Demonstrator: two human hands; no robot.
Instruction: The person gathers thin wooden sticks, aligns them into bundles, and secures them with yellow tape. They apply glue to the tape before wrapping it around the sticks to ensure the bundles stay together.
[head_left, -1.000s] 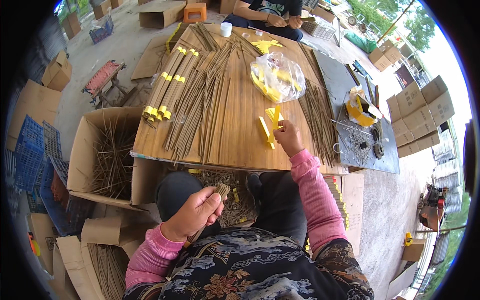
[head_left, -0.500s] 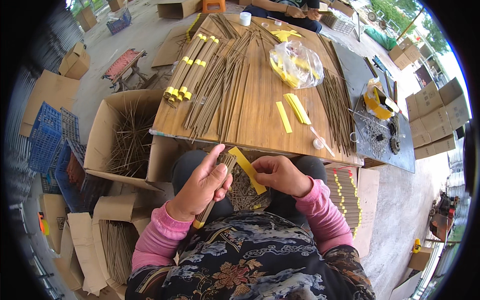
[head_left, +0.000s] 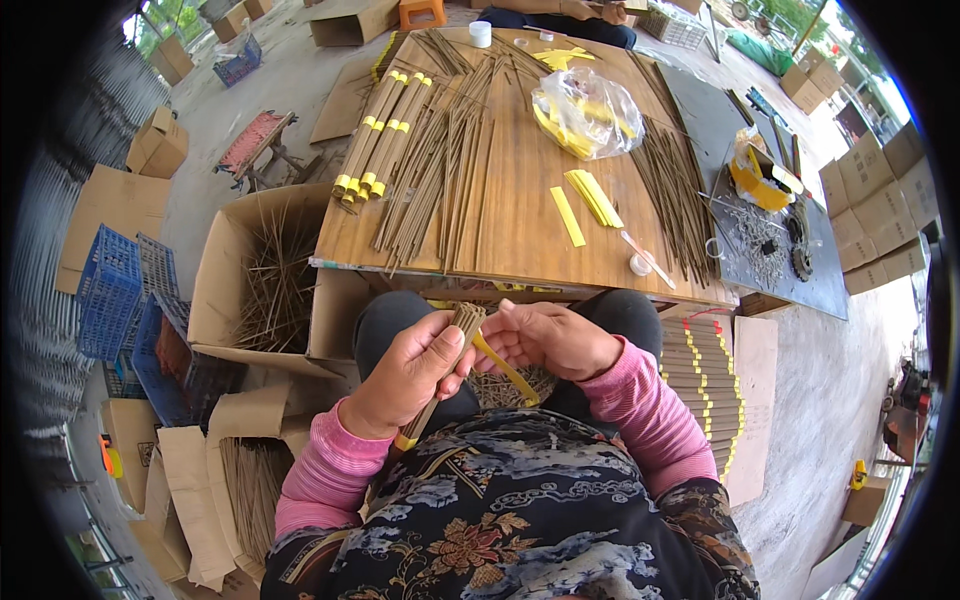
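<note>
My left hand (head_left: 408, 368) is closed around a bundle of thin brown sticks (head_left: 469, 318), held at a tilt above my lap. A yellow band (head_left: 404, 441) circles the bundle's lower end, near my left wrist. From the bundle's upper part a yellow paper strip (head_left: 512, 374) hangs down toward my lap, its top end against the sticks by my left fingers. Beside it, my right hand (head_left: 560, 340) is turned partly palm up, fingers stretched toward the bundle and strip, thumb raised. Where its fingertips meet the strip is partly hidden.
On the wooden table (head_left: 520, 220) lie loose brown sticks (head_left: 435, 190), banded bundles (head_left: 382, 135), yellow strips (head_left: 592, 198), a plastic bag (head_left: 588, 115) and a small white pot (head_left: 639, 264). A carton of sticks (head_left: 215, 300) stands left; banded bundles (head_left: 700, 385) lie right. A person sits opposite.
My right hand has turned from a pinch on the strip to a more spread pose, closer to the bundle. The strip's upper end now meets the sticks, and it bends downward.
</note>
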